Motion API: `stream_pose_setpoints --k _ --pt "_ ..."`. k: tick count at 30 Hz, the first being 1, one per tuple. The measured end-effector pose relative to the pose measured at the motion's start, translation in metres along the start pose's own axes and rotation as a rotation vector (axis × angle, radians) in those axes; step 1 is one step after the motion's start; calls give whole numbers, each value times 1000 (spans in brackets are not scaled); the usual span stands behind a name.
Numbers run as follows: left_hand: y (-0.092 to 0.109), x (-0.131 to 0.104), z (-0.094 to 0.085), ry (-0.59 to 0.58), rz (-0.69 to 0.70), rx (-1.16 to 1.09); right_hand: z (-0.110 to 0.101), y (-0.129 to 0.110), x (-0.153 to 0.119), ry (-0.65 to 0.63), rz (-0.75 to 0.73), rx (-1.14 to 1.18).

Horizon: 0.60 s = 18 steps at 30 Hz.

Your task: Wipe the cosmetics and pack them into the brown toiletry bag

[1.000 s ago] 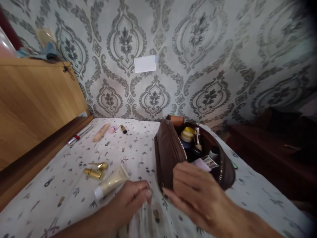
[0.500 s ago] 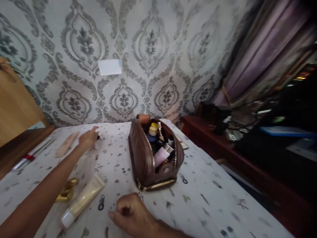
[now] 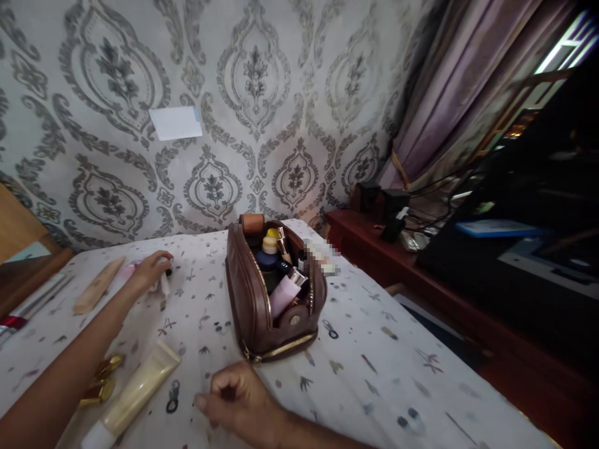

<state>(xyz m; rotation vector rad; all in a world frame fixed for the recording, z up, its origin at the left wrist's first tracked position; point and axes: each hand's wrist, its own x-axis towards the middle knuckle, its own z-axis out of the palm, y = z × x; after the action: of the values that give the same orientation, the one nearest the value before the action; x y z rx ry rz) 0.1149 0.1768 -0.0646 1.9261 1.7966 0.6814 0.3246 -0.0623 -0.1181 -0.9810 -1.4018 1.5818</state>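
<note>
On the far left of the cloth, my left hand has its fingers curled around a small pale bottle with a black cap. Beside that hand lie a pinkish tube, partly hidden, and a beige flat tube. My right hand rests at the front, loosely closed with nothing in it. Just beyond it stands a brown toiletry bag, unzipped. Inside are a pink tube, a yellow-topped jar and other cosmetics. A cream-coloured tube lies near my left forearm.
Gold-coloured items are partly behind my left forearm. Silver and red slim items lie at the left edge. A patterned wall rises behind. To the right, a dark red table carries cables and black boxes.
The view has turned so that everything sits further left. The small bottle by my left hand shows more of its pale body. My right hand keeps its closed shape.
</note>
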Motion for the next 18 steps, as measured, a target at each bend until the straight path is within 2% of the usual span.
stream_pose_setpoints --k 3,5,8,10,14,18 --pt "22 -56 -2 -102 51 -182 -3 2 1 34 -45 88" --pt "39 -101 -2 -201 49 -441 -4 3 4 59 -46 208" --pt "60 -164 3 -228 94 -487 -2 2 7 82 -11 424" --pt "67 -195 10 -260 151 -443 2 -2 7 77 12 560" --pt "67 -225 23 -219 272 -259 11 -8 3 38 20 663" --pt "60 -230 15 -207 388 -194 14 -6 -3 119 31 633"
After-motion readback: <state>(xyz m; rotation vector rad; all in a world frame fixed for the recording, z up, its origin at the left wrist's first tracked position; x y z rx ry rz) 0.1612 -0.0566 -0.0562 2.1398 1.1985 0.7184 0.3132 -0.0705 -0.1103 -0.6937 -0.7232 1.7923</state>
